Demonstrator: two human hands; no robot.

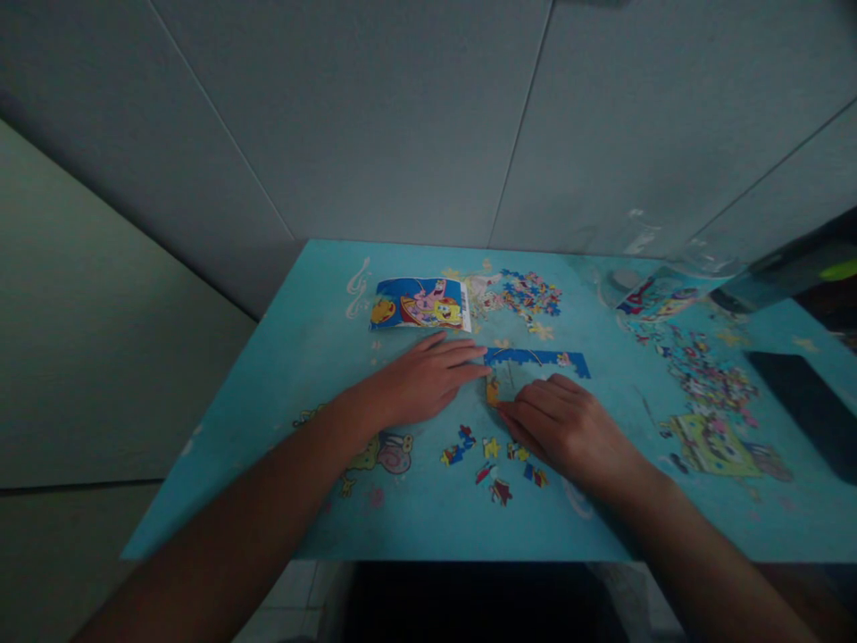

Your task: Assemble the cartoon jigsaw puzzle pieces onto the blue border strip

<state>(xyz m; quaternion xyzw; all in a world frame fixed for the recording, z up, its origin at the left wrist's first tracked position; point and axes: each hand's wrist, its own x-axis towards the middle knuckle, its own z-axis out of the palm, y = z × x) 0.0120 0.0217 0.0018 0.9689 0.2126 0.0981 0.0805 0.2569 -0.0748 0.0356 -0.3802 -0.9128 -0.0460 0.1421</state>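
A partly joined jigsaw puzzle border (536,358) lies mid-table, a blue strip along the top with a short orange-yellow column running down its left side. My left hand (432,379) rests flat to the left of it, fingers stretched out and their tips at the strip's left end. At the bottom of the column, the fingertips of my right hand (559,415) are pressed together on a puzzle piece (494,393). Several loose puzzle pieces (492,448) lie just below both hands. Above my left hand is the reference picture (421,304), a sheet with cartoon characters.
A pile of puzzle pieces (534,293) sits at the back, and a larger pile (713,375) spreads at right. A dark phone-like slab (807,406) lies at the right edge. Clear containers (703,259) stand at back right. The blue table (254,446) meets a panelled wall (402,125).
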